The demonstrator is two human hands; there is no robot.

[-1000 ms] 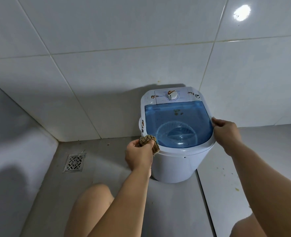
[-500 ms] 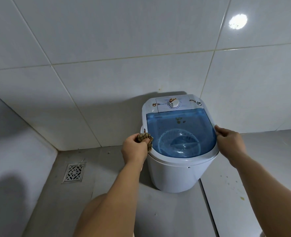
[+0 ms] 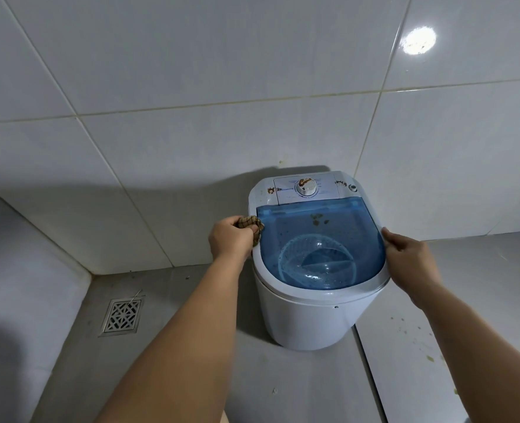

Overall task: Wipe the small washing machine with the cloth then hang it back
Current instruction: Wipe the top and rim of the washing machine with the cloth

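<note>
My left hand (image 3: 229, 239) bunches the cloth (image 3: 251, 225) tight against the washer's (image 3: 313, 315) left rim; my right hand (image 3: 409, 261) clasps its right rim.

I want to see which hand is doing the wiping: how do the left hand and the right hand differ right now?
The left hand is closed on a bunched checked cloth, pressed to the washing machine's left rim; the right hand holds no cloth. The left hand sits nearer the control panel; the right hand grips the right rim, nearer the front. Both touch the rim beside the blue lid.
</note>
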